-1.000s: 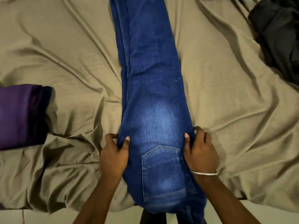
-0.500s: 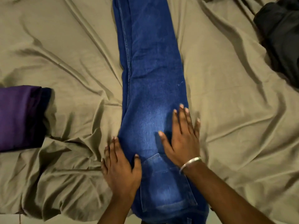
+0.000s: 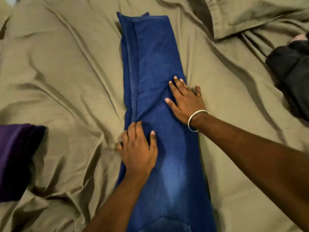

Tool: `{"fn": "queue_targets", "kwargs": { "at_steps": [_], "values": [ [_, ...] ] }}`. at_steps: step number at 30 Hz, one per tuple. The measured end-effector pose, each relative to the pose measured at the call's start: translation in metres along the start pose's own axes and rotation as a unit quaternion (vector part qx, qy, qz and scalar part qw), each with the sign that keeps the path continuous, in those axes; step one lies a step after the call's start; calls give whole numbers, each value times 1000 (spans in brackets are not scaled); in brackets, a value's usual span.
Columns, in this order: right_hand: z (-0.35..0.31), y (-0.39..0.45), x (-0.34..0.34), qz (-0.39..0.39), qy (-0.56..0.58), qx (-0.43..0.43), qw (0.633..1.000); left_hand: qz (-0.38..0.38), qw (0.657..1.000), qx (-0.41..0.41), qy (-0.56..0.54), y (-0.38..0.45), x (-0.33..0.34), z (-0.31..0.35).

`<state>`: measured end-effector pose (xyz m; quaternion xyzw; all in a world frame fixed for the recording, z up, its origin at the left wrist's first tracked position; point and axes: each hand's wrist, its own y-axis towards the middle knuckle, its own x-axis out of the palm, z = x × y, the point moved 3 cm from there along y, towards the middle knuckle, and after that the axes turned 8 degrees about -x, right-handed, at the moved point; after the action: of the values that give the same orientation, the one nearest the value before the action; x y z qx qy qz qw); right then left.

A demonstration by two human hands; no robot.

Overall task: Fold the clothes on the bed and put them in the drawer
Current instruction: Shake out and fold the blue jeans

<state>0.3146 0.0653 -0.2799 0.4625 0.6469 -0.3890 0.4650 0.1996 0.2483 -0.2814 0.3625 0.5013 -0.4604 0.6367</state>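
Blue jeans [image 3: 155, 64], folded lengthwise leg on leg, lie stretched up the middle of the olive bed sheet [image 3: 66, 72], hems at the far end. My left hand [image 3: 138, 149] rests palm down on the jeans' left edge, fingers slightly curled over the seam. Further up, my right hand [image 3: 185, 101], with a silver bangle at the wrist, lies flat on the right edge, fingers spread. Neither hand holds anything.
A folded purple garment [image 3: 15, 158] sits at the left edge of the bed. A dark, crumpled garment [image 3: 292, 72] lies at the right. An olive pillow [image 3: 250, 14] is at the top right. The sheet is wrinkled all around.
Both hands let go of the jeans' sides near the back pocket and slid flat up the legs. The view has shifted up, and the hems now show.
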Motion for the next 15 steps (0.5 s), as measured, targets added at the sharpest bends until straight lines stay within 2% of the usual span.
{"fn": "queue_targets", "kwargs": {
  "at_steps": [3, 6, 8, 12, 15],
  "values": [
    [47, 45, -22, 42, 11, 3, 999, 14, 1000, -3, 8, 40, -2, 22],
    [98, 66, -21, 75, 18, 122, 990, 23, 999, 31, 5, 81, 0, 50],
    [113, 65, -9, 103, 8, 186, 977, 11, 999, 22, -21, 112, 2, 69],
    [114, 66, 10, 133, -21, 188, 973, -8, 991, -62, -115, 180, 7, 104],
    [120, 68, 21, 135, -19, 193, 972, -42, 985, -99, -135, 233, 10, 121]
  ]
}}
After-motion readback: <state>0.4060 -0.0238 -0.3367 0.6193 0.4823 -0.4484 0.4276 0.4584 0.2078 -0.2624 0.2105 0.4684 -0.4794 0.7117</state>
